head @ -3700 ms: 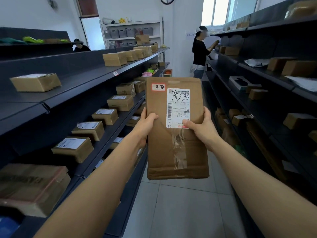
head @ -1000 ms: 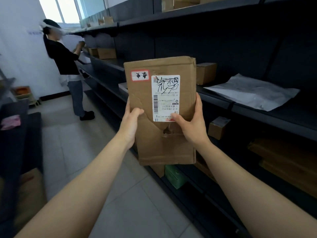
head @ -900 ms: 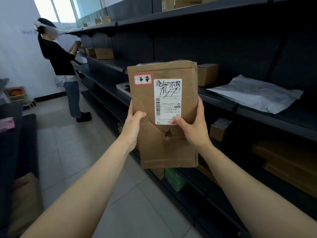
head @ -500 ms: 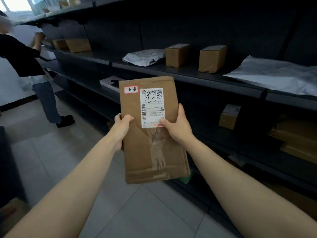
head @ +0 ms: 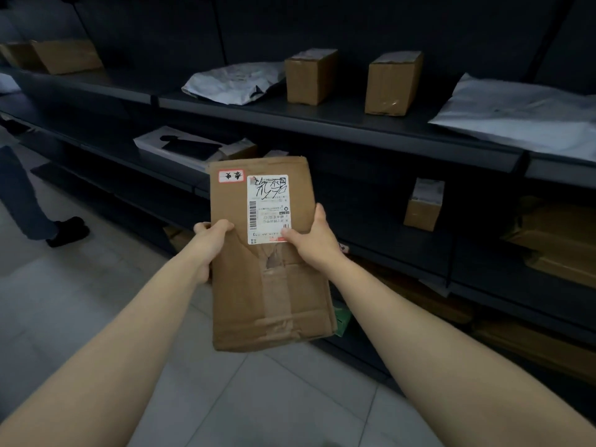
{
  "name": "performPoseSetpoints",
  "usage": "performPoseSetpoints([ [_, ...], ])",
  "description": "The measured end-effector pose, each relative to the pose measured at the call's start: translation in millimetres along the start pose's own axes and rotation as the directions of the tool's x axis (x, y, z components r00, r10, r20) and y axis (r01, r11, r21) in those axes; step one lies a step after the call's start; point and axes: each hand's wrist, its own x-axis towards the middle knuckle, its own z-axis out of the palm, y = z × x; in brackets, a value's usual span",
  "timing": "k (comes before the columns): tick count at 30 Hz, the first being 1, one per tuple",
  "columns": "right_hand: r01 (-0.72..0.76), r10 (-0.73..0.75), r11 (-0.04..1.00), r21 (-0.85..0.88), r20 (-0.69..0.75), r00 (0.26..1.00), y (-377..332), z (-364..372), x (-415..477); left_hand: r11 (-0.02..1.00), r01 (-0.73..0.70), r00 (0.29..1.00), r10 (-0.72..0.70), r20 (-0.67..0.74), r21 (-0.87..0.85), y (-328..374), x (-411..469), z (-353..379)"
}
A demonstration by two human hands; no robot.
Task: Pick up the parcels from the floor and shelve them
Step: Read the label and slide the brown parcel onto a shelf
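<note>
The flat brown parcel (head: 267, 253) is up in the air, held upright in front of the dark shelves (head: 354, 124). It has a white label (head: 267, 209) and a small red and white sticker (head: 231, 175) near its top, and strips of tape lower down. The cardboard is dented and torn a little in the middle.

The left hand (head: 209, 240) grips the left edge of the parcel, fingers curled over the front. The right hand (head: 311, 240) grips the right edge, with the thumb pressing on the bottom corner of the label. Both hands are closed tight on the parcel, about halfway up it.

Behind it, the upper shelf holds a grey bag (head: 232, 82), two small brown boxes (head: 311, 75) (head: 393, 82) standing apart, and a big pale bag (head: 522, 114) on the right. A smaller box (head: 424, 204) stands on the shelf below. At the far left, someone's leg and dark shoe (head: 67, 230) stand on the tiled floor (head: 80, 301).
</note>
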Motion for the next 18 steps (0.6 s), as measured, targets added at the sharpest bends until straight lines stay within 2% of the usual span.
performPoseSetpoints([
  [8, -0.122, 0.122, 0.991, 0.049, -0.008, 0.992, 20.0, -26.0, 68.2, 0.997, 0.001, 0.997, -0.006, 0.076, 0.077, 28.2, 60.2, 51.8],
  [18, -0.249, 0.264, 0.964, 0.093, -0.216, 0.94, 47.2, -85.4, 145.9, 0.986, -0.059, 0.943, 0.003, 0.333, 0.157, 77.9, 134.7, 150.5],
])
